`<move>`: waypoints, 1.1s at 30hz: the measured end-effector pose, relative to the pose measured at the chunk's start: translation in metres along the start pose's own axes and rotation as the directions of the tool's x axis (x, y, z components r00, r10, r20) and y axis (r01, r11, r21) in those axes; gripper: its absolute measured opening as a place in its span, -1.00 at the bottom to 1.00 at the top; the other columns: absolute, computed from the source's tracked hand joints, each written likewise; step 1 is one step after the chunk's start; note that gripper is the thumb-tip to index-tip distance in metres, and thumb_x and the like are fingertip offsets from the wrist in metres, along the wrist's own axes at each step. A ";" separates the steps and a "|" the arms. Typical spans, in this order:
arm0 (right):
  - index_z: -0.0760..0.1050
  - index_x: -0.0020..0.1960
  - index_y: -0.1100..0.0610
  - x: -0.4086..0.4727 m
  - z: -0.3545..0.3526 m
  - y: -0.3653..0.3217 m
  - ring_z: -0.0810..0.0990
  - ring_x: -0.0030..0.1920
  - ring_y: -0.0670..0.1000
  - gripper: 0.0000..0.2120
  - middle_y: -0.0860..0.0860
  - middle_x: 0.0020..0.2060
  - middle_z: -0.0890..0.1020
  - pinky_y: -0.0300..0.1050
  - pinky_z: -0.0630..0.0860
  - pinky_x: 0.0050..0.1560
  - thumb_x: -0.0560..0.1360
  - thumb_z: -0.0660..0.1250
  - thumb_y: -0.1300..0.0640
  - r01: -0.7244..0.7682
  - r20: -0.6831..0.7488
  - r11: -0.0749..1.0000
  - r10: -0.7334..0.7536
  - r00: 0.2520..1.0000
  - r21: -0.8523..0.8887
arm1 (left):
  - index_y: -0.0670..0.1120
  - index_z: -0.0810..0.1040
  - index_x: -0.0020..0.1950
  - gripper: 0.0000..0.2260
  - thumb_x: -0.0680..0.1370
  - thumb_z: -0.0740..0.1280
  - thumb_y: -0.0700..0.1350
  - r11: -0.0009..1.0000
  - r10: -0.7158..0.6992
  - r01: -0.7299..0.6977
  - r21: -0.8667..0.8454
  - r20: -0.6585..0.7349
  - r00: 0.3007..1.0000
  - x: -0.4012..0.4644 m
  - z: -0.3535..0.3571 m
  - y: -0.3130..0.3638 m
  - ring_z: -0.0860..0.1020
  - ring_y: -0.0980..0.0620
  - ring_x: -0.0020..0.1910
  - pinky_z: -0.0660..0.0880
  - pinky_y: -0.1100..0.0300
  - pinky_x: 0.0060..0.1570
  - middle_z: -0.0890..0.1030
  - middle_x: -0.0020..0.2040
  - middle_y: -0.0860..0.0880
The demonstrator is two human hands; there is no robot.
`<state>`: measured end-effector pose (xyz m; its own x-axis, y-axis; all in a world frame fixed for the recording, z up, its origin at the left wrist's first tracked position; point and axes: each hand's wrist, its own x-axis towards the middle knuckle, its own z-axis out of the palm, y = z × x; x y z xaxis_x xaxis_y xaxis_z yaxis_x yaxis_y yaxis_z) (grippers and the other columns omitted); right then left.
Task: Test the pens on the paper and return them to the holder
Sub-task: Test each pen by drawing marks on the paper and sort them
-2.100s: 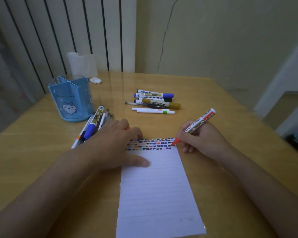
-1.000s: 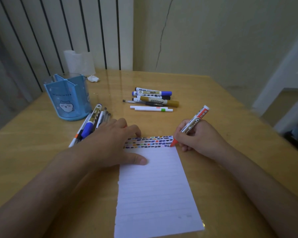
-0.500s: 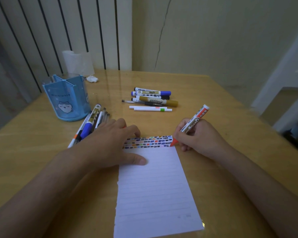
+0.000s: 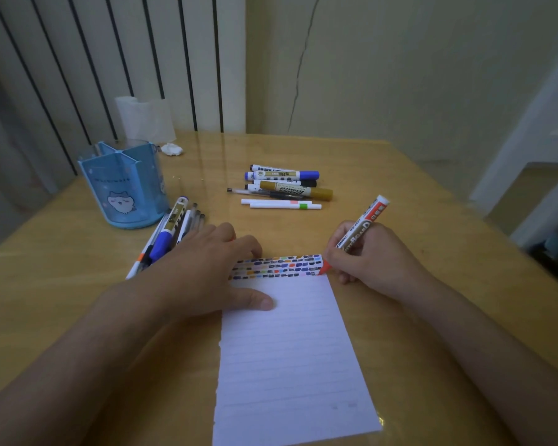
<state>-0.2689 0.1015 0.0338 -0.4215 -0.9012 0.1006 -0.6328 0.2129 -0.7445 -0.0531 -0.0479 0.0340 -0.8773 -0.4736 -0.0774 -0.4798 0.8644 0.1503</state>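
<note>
Gripping red marker (image 4: pixel 361 231), right hand (image 4: pixel 372 257) fingers curled, tip on paper (image 4: pixel 290 349); left hand (image 4: pixel 203 268) flat, fingers straight, pressing paper.

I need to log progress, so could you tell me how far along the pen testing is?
Done: three rows of coloured marks fill the top of the paper. In hand: the right hand grips the red marker, tip at the paper's top right edge, while the left hand presses the sheet flat. Left: the blue holder looks empty; one pen group lies beside it, another mid-table, all unreturned.
</note>
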 end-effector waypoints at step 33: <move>0.59 -0.17 0.05 0.000 -0.001 0.000 0.65 -0.38 -0.03 -0.91 0.06 -0.39 0.68 -0.18 0.57 -0.26 0.52 0.40 0.15 0.003 0.009 1.000 -0.003 1.000 0.029 | 0.34 0.26 0.36 -0.29 0.28 0.17 0.59 1.000 0.003 -0.003 0.010 0.000 1.000 0.000 -0.001 0.000 0.33 0.19 0.06 0.33 0.20 0.02 0.34 0.08 0.20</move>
<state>-0.2695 0.1015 0.0340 -0.4136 -0.9053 0.0967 -0.6148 0.1994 -0.7630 -0.0528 -0.0474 0.0348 -0.8789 -0.4707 -0.0772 -0.4770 0.8676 0.1408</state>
